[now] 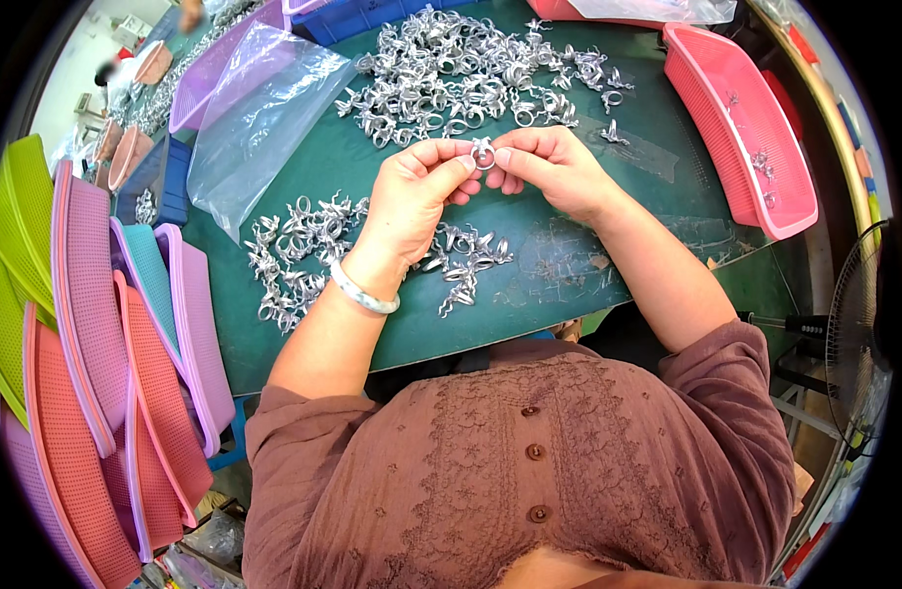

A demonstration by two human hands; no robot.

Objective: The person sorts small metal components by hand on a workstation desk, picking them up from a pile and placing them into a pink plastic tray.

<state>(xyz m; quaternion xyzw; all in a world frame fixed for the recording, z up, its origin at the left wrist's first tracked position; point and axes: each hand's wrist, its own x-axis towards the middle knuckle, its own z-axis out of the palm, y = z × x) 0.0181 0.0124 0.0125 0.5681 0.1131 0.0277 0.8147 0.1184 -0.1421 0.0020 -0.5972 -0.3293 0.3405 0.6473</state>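
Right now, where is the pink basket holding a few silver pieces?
In the head view, the pink basket is on the right side of the green table, right of the right hand and the large silver pile.

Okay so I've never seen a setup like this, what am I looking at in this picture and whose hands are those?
There's no machine here, just a person working with bare hands. The picture comes from a wide fisheye camera on their head, looking down, so edges curve and their own forearms and brown shirt show below. The left hand and right hand pinch one small silvery ring-shaped piece between them. On the green table lie a large heap of similar pieces beyond the hands, a smaller pile around the left forearm, and a clear plastic bag. A pink basket at right holds a few pieces.
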